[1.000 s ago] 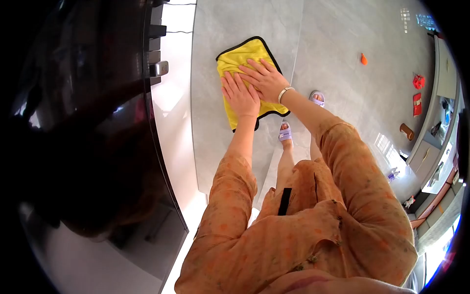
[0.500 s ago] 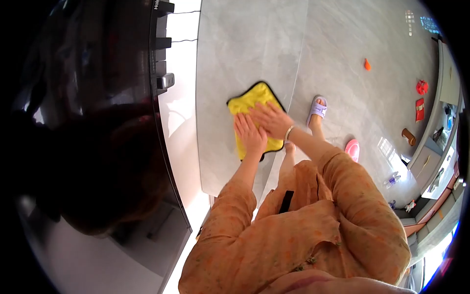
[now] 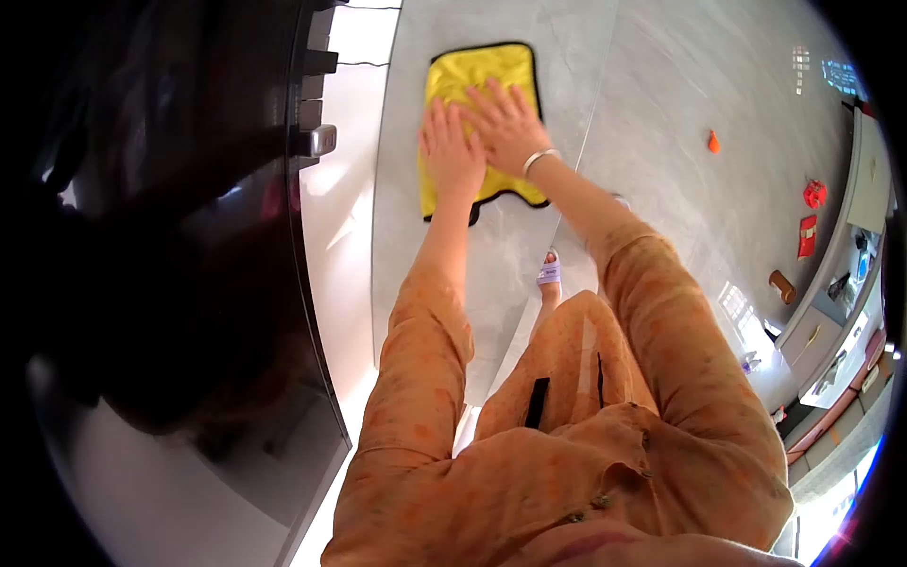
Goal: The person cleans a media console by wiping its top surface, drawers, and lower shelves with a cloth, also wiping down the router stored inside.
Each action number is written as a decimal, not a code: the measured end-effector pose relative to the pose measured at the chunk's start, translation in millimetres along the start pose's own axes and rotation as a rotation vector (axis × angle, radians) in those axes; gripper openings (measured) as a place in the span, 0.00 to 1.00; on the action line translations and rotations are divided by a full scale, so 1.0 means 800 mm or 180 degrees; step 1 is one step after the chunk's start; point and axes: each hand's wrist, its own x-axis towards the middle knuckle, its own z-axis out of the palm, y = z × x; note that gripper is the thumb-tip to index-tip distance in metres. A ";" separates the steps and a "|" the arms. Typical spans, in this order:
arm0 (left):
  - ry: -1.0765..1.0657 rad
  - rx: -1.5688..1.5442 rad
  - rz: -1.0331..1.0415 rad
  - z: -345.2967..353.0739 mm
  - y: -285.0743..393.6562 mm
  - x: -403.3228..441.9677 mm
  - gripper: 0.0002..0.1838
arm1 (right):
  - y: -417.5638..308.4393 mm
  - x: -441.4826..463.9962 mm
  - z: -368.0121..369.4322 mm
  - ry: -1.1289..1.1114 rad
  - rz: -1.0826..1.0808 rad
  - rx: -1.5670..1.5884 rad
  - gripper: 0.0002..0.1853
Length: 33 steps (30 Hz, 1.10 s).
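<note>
While resting outspread left hand [image 3: 454, 163] and right hand [image 3: 510, 134] on yellow cloth [image 3: 484, 68], has it lying directly beneath both.

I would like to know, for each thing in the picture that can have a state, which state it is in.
Cloth: spread out on the floor, slightly wrinkled.
Left hand: open, resting on the cloth.
Right hand: open, fingers spread, resting on the cloth.
Bracelet: worn on the right wrist.
Slipper: worn on a foot.
Red packet: lying on the floor.
Drawer: seems shut.
</note>
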 end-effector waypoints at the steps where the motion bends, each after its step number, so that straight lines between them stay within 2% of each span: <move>1: -0.0009 0.0079 -0.0084 -0.006 -0.022 -0.022 0.31 | -0.026 0.000 0.001 -0.0130 -0.0168 0.0019 0.36; 4: -0.0006 0.0213 -0.0297 -0.016 -0.089 -0.101 0.32 | -0.102 -0.008 0.010 -0.0378 -0.0700 0.0178 0.38; 8: 0.0080 0.0187 -0.0119 -0.017 -0.132 -0.148 0.35 | -0.154 -0.020 0.043 -0.0174 -0.0938 0.0316 0.37; 12: 0.0198 0.0226 0.0194 -0.017 -0.129 -0.099 0.34 | -0.114 0.010 0.033 -0.0308 -0.1068 0.0331 0.36; 17: 0.0292 0.0176 0.0755 0.000 -0.099 0.049 0.33 | -0.026 0.067 0.008 0.0003 -0.0403 0.0017 0.35; 19: 0.0416 0.0282 0.0941 0.006 -0.090 0.081 0.33 | -0.005 0.080 0.011 0.0432 -0.0113 0.0195 0.34; 23: 0.0362 0.0365 0.0821 0.003 -0.074 0.080 0.32 | 0.001 0.074 0.007 0.0499 -0.0104 0.0149 0.33; 29: 0.0079 0.0373 0.0505 0.009 -0.025 0.009 0.33 | -0.004 0.000 0.006 0.0281 0.0027 0.0307 0.33; 33: 0.0072 0.0252 0.0349 0.023 0.020 -0.051 0.35 | 0.007 -0.059 0.000 -0.0136 -0.0152 0.0430 0.33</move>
